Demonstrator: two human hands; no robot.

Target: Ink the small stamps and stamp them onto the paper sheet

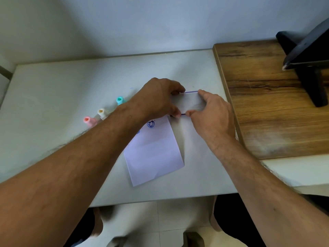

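1. Stamps, three small plastic ones, stand in a slanting row to the left of the white paper sheet: a pink stamp, a cream stamp and a teal stamp.
2. Paper sheet lies on the white table, and a blue round print shows near its top edge.
3. Just above the sheet's top right corner sits a flat rectangular ink pad case with a pale lid and purple edges.
4. Left hand grips the case's left end, fingers and thumb curled over its edges.
5. Right hand pinches the case's right end the same way.
6. Right of the sheet, a brown wooden board carries a black stand.
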